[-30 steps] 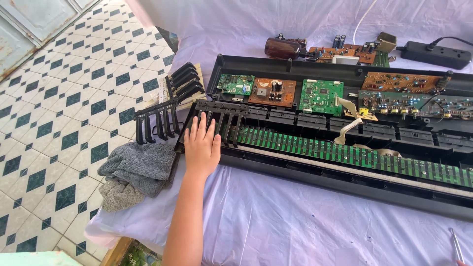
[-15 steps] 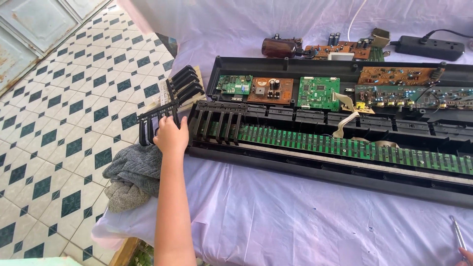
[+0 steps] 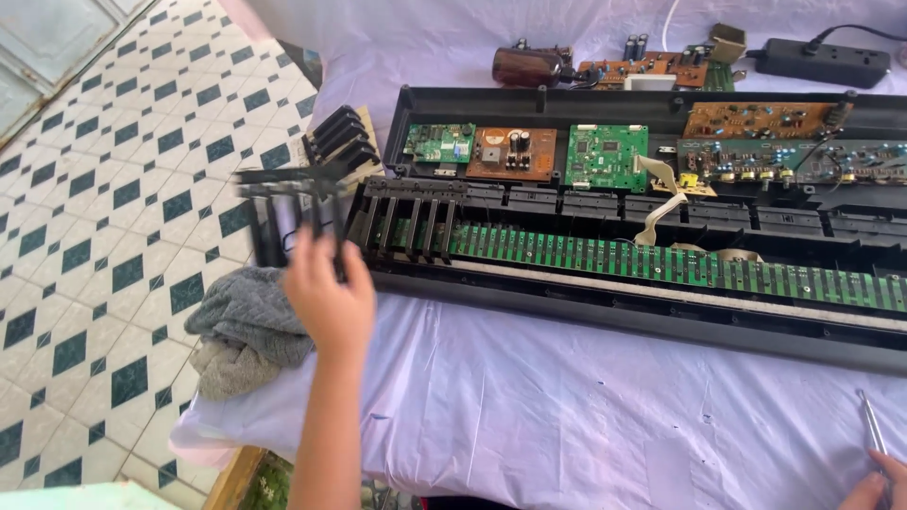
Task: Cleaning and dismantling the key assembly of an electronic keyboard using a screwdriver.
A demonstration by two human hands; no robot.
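Observation:
My left hand [image 3: 331, 302] grips a black comb-shaped strip of keys [image 3: 288, 189], blurred and held up just off the left end of an opened electronic keyboard case [image 3: 605, 316]. Another black key strip [image 3: 406, 222] still sits in the case's left end. To its right runs a long green contact board [image 3: 680, 264]. My right hand [image 3: 874, 484] shows only at the bottom right corner, fingers on a thin metal tool [image 3: 872, 433] lying on the cloth.
Green [image 3: 609, 156] and brown [image 3: 510, 153] circuit boards lie in the case's rear half. More black key pieces [image 3: 340, 140] are stacked at the table's left edge, above a grey rag [image 3: 241, 326]. A black power strip [image 3: 817, 61] is at the back. Tiled floor [image 3: 104, 189] is left.
My left hand went from resting flat on the keys in the case to grasping the loose black key strip, then lifted it up and toward me, left of the case.

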